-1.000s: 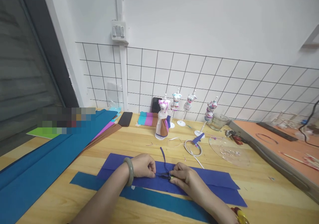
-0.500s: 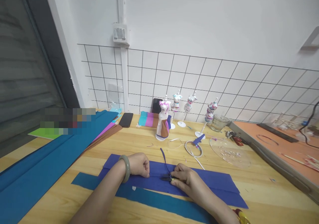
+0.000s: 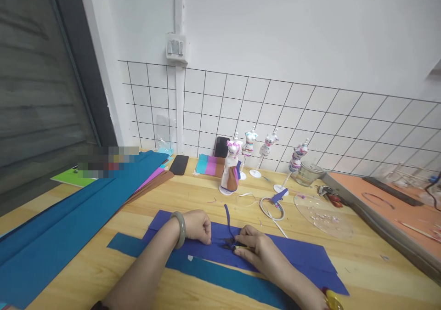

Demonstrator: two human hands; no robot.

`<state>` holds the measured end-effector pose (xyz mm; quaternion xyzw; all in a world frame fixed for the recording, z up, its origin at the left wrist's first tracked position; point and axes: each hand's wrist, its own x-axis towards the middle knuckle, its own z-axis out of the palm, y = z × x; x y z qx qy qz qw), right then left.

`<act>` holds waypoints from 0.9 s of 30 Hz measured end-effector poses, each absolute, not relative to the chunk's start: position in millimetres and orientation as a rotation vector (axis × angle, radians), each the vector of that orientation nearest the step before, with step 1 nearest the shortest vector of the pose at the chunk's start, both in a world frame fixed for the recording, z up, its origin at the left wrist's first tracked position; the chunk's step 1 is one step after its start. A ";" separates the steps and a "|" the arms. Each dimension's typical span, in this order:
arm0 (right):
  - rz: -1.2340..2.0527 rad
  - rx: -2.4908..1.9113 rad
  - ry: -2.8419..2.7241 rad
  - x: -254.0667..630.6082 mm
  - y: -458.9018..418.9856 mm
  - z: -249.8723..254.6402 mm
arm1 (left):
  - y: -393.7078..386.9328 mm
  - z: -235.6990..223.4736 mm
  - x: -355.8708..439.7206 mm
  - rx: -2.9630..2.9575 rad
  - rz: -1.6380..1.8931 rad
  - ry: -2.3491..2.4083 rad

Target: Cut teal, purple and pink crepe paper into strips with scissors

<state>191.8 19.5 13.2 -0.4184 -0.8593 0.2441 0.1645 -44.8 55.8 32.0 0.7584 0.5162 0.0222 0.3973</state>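
A long folded piece of violet-blue crepe paper (image 3: 299, 255) lies across the wooden table. My left hand (image 3: 198, 227), wearing a green bangle, is closed on its left part, fingertips curled against it. In my right hand (image 3: 257, 245) is a small pair of scissors (image 3: 228, 245), dark blades parted and pointing left over the paper. A narrow violet-blue strip (image 3: 227, 216) curls up by the blades. Beneath both forearms runs a teal crepe strip (image 3: 220, 278) with a small white scrap (image 3: 190, 258) on it.
Several small painted dress forms (image 3: 231, 163) stand behind the paper, one in a brown and white skirt. Tape roll (image 3: 272, 209), clear disc of beads (image 3: 322, 216) and glass bowl (image 3: 308, 174) are at right. Large teal crepe paper (image 3: 69, 218) and a phone (image 3: 179, 165) lie left.
The scissor blades have parted; before, they looked closed together. Both hands keep nearly the same place on the paper. The whole view has shifted slightly as my head turned left.
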 end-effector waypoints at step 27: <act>0.715 -1.131 -2.449 187.1 24.7 6.3 | 57.2 29.8 -45.9 1.923 0.059 1.313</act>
